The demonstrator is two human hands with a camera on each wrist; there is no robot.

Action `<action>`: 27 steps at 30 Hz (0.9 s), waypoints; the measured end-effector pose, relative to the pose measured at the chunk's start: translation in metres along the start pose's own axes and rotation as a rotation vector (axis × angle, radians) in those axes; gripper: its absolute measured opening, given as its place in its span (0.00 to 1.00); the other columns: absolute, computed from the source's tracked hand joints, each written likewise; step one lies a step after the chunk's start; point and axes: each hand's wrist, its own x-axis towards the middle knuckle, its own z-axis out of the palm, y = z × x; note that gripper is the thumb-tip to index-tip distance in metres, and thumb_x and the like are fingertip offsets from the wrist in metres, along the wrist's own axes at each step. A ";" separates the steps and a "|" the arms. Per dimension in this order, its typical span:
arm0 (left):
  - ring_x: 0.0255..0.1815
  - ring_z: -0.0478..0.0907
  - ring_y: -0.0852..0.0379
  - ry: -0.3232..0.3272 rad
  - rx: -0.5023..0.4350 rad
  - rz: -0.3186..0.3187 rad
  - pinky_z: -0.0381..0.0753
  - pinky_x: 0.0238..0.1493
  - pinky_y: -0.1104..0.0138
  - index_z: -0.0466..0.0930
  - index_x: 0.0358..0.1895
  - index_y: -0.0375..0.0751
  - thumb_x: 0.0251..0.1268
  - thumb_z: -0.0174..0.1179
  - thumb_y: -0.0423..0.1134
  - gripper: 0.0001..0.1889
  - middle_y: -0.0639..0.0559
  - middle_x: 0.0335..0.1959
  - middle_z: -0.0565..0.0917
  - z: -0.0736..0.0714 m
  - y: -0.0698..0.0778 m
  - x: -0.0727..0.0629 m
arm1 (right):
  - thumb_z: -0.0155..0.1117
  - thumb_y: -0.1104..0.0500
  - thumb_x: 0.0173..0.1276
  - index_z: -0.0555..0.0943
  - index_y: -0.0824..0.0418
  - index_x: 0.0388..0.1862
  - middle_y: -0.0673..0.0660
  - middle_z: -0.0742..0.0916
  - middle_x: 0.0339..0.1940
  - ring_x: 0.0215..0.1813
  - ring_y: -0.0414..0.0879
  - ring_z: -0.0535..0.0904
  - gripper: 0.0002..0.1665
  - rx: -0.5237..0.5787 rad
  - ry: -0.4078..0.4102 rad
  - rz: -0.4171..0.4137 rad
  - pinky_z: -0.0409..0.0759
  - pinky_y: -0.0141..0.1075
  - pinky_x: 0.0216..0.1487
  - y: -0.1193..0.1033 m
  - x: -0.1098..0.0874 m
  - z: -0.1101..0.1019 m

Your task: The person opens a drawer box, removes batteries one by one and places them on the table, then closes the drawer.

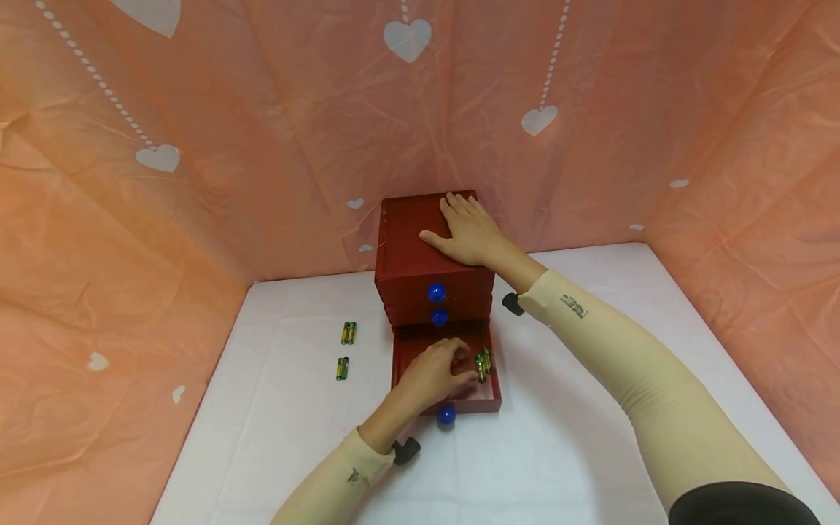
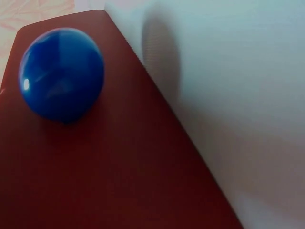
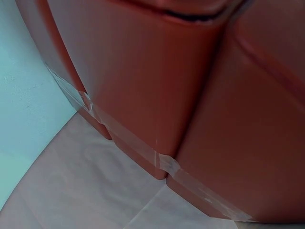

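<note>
A red drawer cabinet (image 1: 410, 233) with blue round knobs stands at the back of the white table. My right hand (image 1: 469, 232) rests flat on its top, fingers spread. The bottom drawer (image 1: 495, 397) is pulled out, and several green-and-gold batteries (image 1: 483, 363) lie along its right side. Over this drawer is my left hand (image 1: 433, 375), fingers loosely curved toward the batteries, with nothing visible between them. The left wrist view shows the drawer front (image 2: 105, 157) with its blue knob (image 2: 62, 74). Seen by the right wrist camera, the cabinet's side (image 3: 133, 71) has clear tape along it.
Two pairs of batteries, a farther pair (image 1: 348, 333) and a nearer pair (image 1: 343, 368), lie on the white table (image 1: 282, 408) left of the drawer. A pink sheet (image 1: 295, 146) with white hearts hangs behind and at both sides.
</note>
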 end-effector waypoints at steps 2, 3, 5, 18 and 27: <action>0.50 0.82 0.56 -0.001 0.016 -0.008 0.87 0.55 0.61 0.83 0.61 0.47 0.69 0.75 0.50 0.22 0.52 0.50 0.86 0.002 0.000 0.001 | 0.44 0.29 0.83 0.48 0.67 0.89 0.65 0.50 0.90 0.91 0.59 0.41 0.55 0.001 -0.001 0.001 0.32 0.48 0.89 0.000 0.000 0.000; 0.49 0.81 0.56 -0.002 0.022 -0.012 0.87 0.55 0.61 0.83 0.61 0.47 0.69 0.75 0.50 0.22 0.52 0.50 0.85 0.003 0.000 0.002 | 0.44 0.29 0.83 0.48 0.67 0.89 0.65 0.50 0.90 0.91 0.59 0.41 0.55 0.002 -0.002 0.001 0.32 0.48 0.88 0.000 0.000 0.000; 0.48 0.81 0.57 -0.006 0.032 -0.015 0.87 0.54 0.60 0.83 0.61 0.47 0.69 0.75 0.50 0.22 0.53 0.50 0.85 0.004 0.001 0.003 | 0.44 0.29 0.83 0.48 0.67 0.89 0.65 0.50 0.90 0.91 0.59 0.40 0.55 0.002 -0.001 0.001 0.32 0.48 0.88 0.000 0.001 0.001; 0.49 0.79 0.57 -0.024 0.050 -0.022 0.86 0.59 0.60 0.83 0.62 0.47 0.69 0.75 0.50 0.23 0.53 0.51 0.85 0.012 0.003 0.008 | 0.45 0.29 0.83 0.47 0.67 0.89 0.65 0.50 0.90 0.91 0.59 0.40 0.55 0.005 -0.005 -0.002 0.31 0.48 0.88 0.000 0.000 0.000; 0.51 0.79 0.56 -0.034 0.107 -0.017 0.85 0.61 0.60 0.81 0.63 0.47 0.67 0.77 0.50 0.26 0.53 0.50 0.84 0.015 0.004 0.010 | 0.45 0.30 0.83 0.47 0.67 0.89 0.65 0.50 0.90 0.91 0.59 0.40 0.55 0.005 0.000 -0.003 0.30 0.48 0.88 0.001 0.000 0.001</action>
